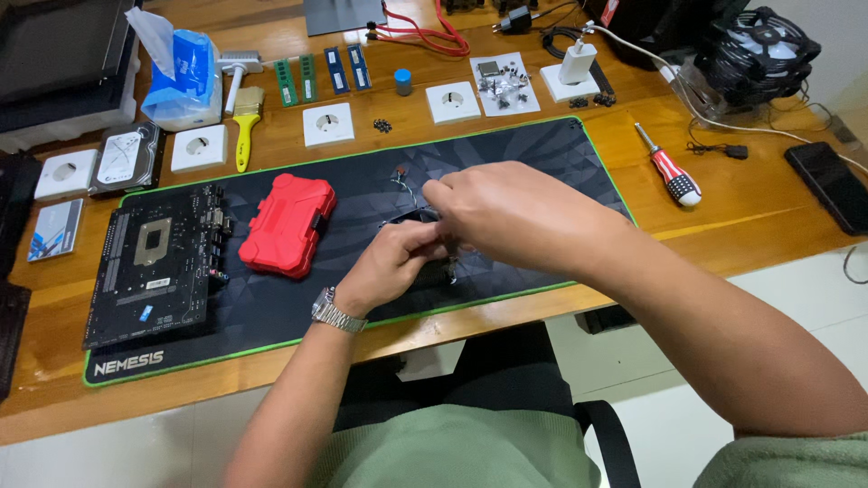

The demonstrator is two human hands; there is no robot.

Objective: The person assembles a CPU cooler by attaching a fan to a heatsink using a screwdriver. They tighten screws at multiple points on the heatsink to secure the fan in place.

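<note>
Hands meet mid-mat: our left hand (393, 262) and right hand (506, 212) both pinch a small dark fan (425, 217), mostly hidden under them, its thin twisted wire (402, 181) trailing away just beyond the fingers. Fan looks loose, fitted to nothing. Left of our left hand a red case (287, 224) sits closed, then the motherboard (155, 267) with its socket bare. Screwdriver (669, 170) lies untouched well right.

A red case (287, 225) lies on a black mat (506, 145) edged in green, near a red-and-white striped screwdriver (669, 168) and a yellow brush (245, 126).
</note>
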